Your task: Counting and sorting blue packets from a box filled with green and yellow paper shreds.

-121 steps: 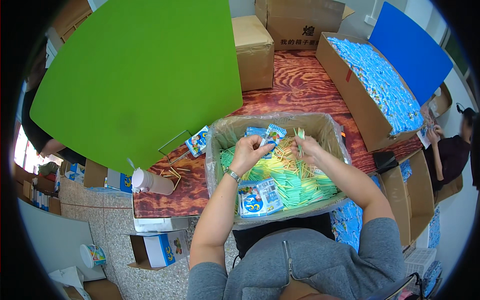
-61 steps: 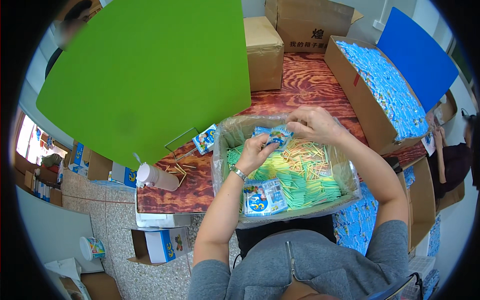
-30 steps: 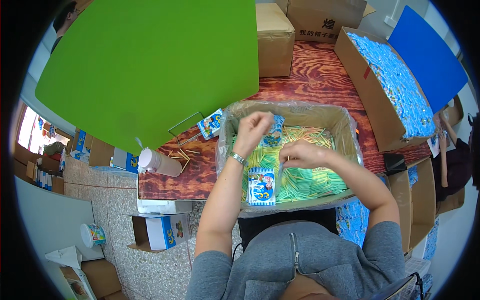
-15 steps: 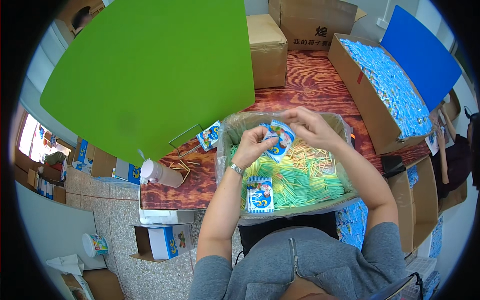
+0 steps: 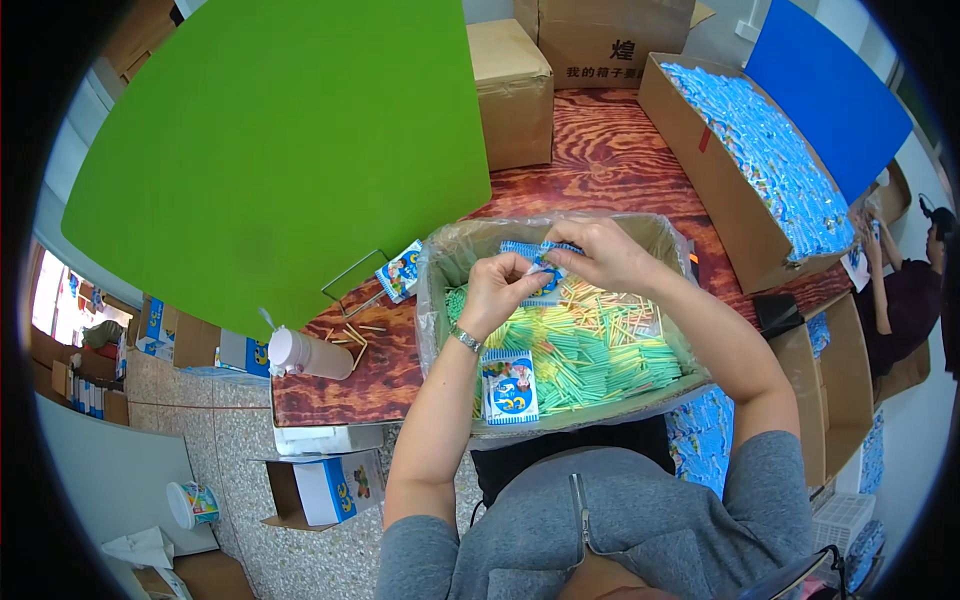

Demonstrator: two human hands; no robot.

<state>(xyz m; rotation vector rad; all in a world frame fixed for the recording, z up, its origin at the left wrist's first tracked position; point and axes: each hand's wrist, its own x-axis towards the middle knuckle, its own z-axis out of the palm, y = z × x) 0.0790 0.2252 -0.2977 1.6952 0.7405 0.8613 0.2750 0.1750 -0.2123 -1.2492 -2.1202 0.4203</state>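
In the head view, we see the left hand [image 5: 497, 288] pinching a packet [image 5: 541, 266] between thumb and fingers, while the right hand [image 5: 604, 256] pinches it from the other side, fingertips pressed together. The packet is above the far part of the box [image 5: 428, 335], over the sticks [image 5: 588, 358]. We judge the step in hand to be working the packet's edge; whether it is being opened or closed, we cannot tell. The next move seems to call for a light, even grip from both hands. Fingers cover much of the packet, so we cannot settle its long axis. The near packet [image 5: 510, 388] lies with its long axis running roughly away from us.
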